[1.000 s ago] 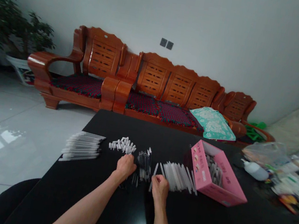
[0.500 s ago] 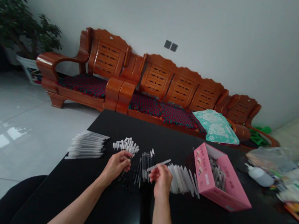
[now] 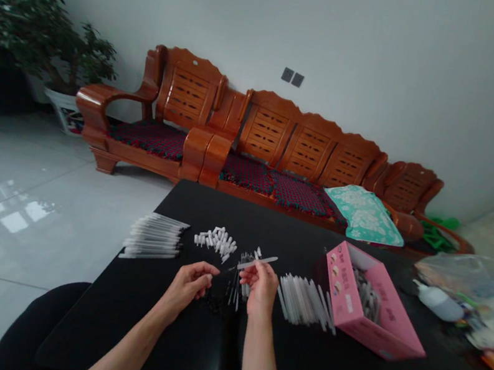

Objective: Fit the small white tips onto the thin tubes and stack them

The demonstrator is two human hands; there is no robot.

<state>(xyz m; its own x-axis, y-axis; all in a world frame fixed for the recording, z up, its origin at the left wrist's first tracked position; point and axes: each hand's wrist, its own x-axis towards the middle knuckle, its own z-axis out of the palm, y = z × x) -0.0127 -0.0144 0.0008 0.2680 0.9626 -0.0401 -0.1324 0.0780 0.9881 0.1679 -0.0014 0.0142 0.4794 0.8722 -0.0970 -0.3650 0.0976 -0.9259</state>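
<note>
My right hand (image 3: pixel 260 288) pinches a white pen barrel (image 3: pixel 268 260), tilted with its left end toward my other hand. The thumb and fingers of my left hand (image 3: pixel 188 286) are closed on a thin dark pen refill (image 3: pixel 227 270), which points at the barrel's near end; whether they touch is too small to tell. Beneath and beside my right hand lies a bunch of dark-tipped refills (image 3: pixel 236 290). Several white caps (image 3: pixel 217 241) are heaped beyond my left hand. A row of white barrels (image 3: pixel 303 300) lies right of my right hand.
Pens with dark tips (image 3: pixel 155 237) lie in a row on the left of the black table (image 3: pixel 172 349). A pink box (image 3: pixel 397 305) of grey-white parts stands at the right, with a white bottle (image 3: pixel 440 302) and plastic bags beyond. A wooden sofa (image 3: pixel 207 153) runs behind.
The barrel in my right hand has moved a little left, and my left hand now points a thin refill toward it. The whole view has shifted slightly.
</note>
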